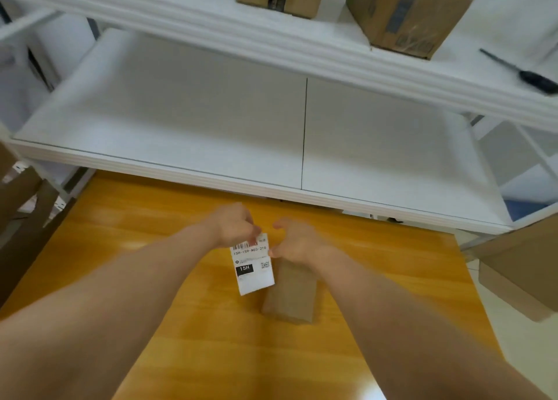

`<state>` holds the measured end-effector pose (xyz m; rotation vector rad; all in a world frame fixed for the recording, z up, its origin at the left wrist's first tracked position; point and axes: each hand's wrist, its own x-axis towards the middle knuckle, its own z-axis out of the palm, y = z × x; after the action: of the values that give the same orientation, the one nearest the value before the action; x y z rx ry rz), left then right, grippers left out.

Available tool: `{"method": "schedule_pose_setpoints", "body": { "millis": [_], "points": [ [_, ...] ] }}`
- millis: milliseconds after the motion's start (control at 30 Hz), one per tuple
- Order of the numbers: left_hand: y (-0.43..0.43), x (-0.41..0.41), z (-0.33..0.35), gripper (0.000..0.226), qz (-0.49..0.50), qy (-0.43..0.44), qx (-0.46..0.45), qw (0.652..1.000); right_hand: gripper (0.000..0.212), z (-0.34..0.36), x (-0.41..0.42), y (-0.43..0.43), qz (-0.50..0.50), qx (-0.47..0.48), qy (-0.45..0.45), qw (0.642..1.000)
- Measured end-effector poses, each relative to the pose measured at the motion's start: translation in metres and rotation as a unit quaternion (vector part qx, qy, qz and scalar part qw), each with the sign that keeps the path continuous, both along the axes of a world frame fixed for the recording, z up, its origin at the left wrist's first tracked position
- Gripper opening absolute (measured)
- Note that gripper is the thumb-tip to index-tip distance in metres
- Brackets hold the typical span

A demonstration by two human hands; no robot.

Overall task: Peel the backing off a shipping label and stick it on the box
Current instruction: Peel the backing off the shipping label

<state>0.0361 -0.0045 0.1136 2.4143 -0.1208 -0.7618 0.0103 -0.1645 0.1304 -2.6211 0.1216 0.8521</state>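
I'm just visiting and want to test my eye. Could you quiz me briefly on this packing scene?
1. True or false: the label is already stuck flat on the small box.
2. Which hand pinches the label's top edge: A) left hand B) right hand C) neither?
3. What tool lies on the upper shelf at far right?

Key:
1. False; it is held in the air beside the box.
2. A; the right hand's fingertips meet its side edge.
3. A screwdriver.

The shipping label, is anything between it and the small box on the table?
Nothing visible. The shipping label hangs from both hands just left of the small box, whose brown top is bare.
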Motion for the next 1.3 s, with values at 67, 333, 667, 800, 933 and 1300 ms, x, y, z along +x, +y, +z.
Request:
{"method": "schedule_pose_setpoints", "body": {
  "millis": [67,333,667,800,933,1300],
  "points": [
    [-0.006,0.000,0.024,0.027,0.024,-0.029,-0.040,0.999,0.057,0.015,0.002,-0.003,-0.003,0.021,0.001,1.000],
    [-0.021,0.008,0.114,0.027,0.130,-0.140,-0.252,0.949,0.026,0.064,-0.005,-0.024,-0.116,0.132,-0.022,0.984],
    [-0.035,-0.002,0.145,0.043,0.206,-0.044,-0.363,0.908,0.009,0.128,-0.006,-0.040,-0.219,0.247,-0.093,0.939],
    [-0.038,-0.006,0.154,0.034,0.294,0.030,-0.415,0.861,0.019,0.140,-0.010,-0.048,-0.256,0.296,-0.064,0.918],
    [-0.048,-0.016,0.154,0.029,0.250,0.080,-0.332,0.906,0.022,0.149,-0.011,-0.050,-0.271,0.309,-0.085,0.907],
    [-0.052,-0.026,0.151,0.010,0.224,0.030,-0.282,0.932,0.018,0.153,-0.011,-0.054,-0.363,0.351,-0.108,0.856]
  ]
}}
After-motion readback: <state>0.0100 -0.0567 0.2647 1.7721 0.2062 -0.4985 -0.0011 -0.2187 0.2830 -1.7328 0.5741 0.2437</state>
